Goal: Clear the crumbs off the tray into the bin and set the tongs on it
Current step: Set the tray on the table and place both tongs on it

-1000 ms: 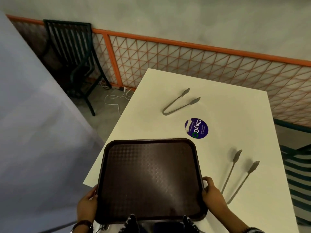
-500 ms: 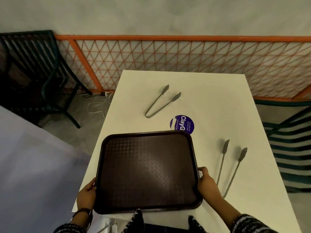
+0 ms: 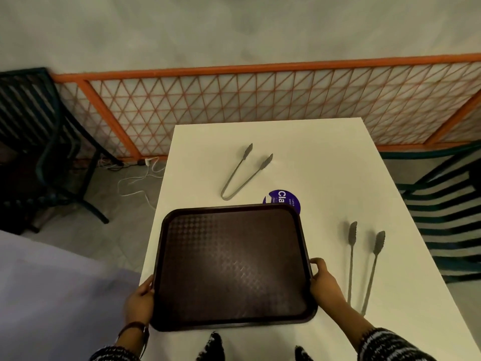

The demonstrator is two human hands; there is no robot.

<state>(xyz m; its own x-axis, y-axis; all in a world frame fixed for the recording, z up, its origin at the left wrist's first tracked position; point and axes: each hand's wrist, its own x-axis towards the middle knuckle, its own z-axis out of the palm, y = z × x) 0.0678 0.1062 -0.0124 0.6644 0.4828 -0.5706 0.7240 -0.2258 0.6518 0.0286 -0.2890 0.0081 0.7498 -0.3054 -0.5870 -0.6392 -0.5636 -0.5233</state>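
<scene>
A dark brown tray point(image 3: 234, 264) lies over the near left part of the white table point(image 3: 325, 157), its surface bare with no crumbs that I can see. My left hand point(image 3: 139, 302) grips its left edge and my right hand point(image 3: 324, 282) grips its right edge. One pair of metal tongs point(image 3: 243, 173) lies beyond the tray, jaws pointing away. A second pair of tongs point(image 3: 364, 267) lies just right of my right hand. No bin is recognisable in view.
A round purple sticker point(image 3: 283, 199) is partly covered by the tray's far right corner. Dark slatted chairs stand at left point(image 3: 39, 142) and right point(image 3: 447, 212). An orange lattice fence point(image 3: 260, 105) runs behind the table. A pale blurred surface point(image 3: 52, 295) fills the lower left. Cables point(image 3: 138, 178) lie on the floor.
The view has swung right and squared up with the table. The tray has moved further onto the table, covering more of the purple sticker. Both hands keep their grip.
</scene>
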